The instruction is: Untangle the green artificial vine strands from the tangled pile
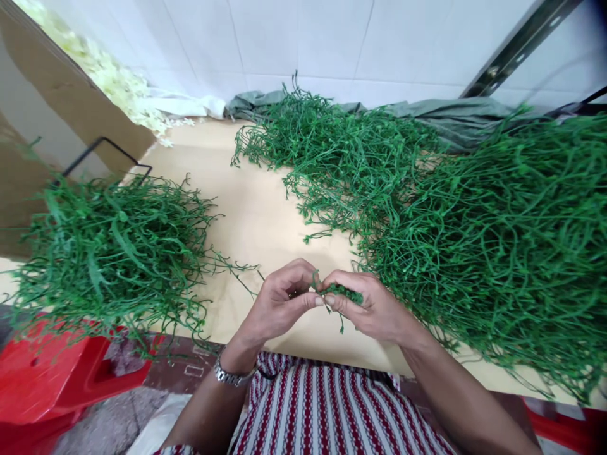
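Near the front edge of the table, my left hand (pixel 283 302) and my right hand (pixel 372 306) meet, thumbs and index fingers pinched close together. Between them is a thin green plant stem (pixel 341 325) with small leafy tips, which looks artificial. More green sprigs (pixel 348 292) show within the curl of my right hand; its fingers partly cover them. A loose stem (pixel 237 268) reaches from the left pile of green stems (pixel 118 253) towards my left hand. Close beside my right forearm lies a large heap of green stems (pixel 507 253).
Another heap of stems (pixel 351 151) lies at the back, joining the right one. A cardboard box (pixel 61 107) and a black wire frame (pixel 107 140) stand left. Pale yellow petals (pixel 118 85) are piled behind the box. A red stool (pixel 52 379) is below the table (pixel 251 208).
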{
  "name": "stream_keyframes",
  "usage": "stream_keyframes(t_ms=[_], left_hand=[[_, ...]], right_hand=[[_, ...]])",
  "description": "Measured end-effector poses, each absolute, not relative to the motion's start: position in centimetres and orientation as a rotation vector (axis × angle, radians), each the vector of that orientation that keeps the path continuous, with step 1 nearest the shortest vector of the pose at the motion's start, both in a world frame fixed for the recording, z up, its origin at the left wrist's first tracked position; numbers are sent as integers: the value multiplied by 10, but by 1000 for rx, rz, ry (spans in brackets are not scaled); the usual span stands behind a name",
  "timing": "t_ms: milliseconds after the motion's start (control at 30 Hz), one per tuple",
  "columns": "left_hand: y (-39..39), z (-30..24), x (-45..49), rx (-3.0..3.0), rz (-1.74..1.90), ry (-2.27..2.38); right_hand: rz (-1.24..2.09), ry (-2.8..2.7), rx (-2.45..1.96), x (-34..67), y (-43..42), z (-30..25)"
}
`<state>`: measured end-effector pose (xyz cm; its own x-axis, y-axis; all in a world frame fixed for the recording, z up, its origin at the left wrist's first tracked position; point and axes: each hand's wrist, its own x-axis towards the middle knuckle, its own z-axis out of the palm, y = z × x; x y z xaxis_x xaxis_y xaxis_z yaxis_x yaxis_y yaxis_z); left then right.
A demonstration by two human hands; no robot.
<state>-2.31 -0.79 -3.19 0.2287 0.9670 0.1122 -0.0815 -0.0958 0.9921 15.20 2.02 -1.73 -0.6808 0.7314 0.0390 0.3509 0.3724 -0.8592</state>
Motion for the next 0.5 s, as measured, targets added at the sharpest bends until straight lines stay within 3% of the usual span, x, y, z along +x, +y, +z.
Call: stream_keyframes(t_ms=[133, 367, 500], left_hand=[[-10, -29, -21, 1428, 1154, 975], [-19, -22, -19, 1982, 955, 1295], [-22, -22, -19, 2159, 839, 1300]], right_hand=[[1125, -2297, -825, 153, 21, -19], [408, -2593, -723, 151, 21, -21], [362, -2644, -678, 151, 23, -17]])
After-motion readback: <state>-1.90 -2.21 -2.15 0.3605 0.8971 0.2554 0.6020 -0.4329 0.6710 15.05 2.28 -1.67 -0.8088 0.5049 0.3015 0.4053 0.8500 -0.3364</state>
